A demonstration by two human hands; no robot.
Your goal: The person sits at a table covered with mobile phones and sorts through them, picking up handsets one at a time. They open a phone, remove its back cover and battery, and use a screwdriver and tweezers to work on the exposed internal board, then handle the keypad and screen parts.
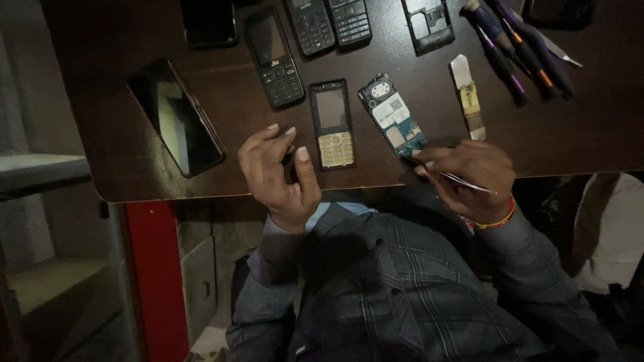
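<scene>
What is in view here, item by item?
Table: one, dark brown, fills upper frame.
Smartphone: one, black, table left.
Keypad phones: three, black, top centre.
Front cover: one, black with pale keypad, centre.
Circuit board: one, blue-green, right of the cover.
Back shell: one, black, top edge.
Pry tool: one, white and tan, right of the board.
Screwdrivers: several, purple handles, top right.
Left hand: curled near the cover; contents unclear.
Right hand: holds thin metal tool at the board's lower end.
</scene>
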